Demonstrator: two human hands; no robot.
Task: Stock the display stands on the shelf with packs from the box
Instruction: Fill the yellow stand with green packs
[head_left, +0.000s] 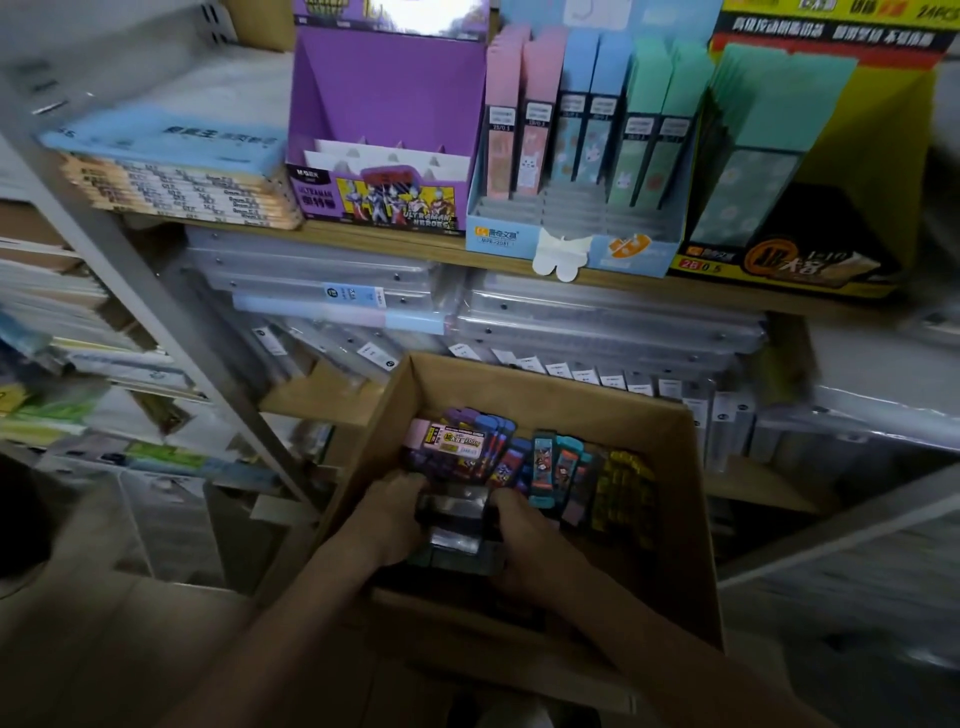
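- Lower centre of frame: your left hand (397, 512) and right hand (524, 525) are both down in the cardboard box (670, 525), closed from either side on a dark bundle of packs (454, 519).
- The bundle's long axis runs roughly away from you, between the palms; both hands look equally near.
- Just beyond the fingers, more loose packs (556, 467) stand in the box, purple, teal and yellow.
- Upper centre, well above the box: purple display stand (384, 93), nearly empty. Judged the likely target; the lift would go straight up and forward.
- Upper right: pastel stand (571, 228) already holds packs.
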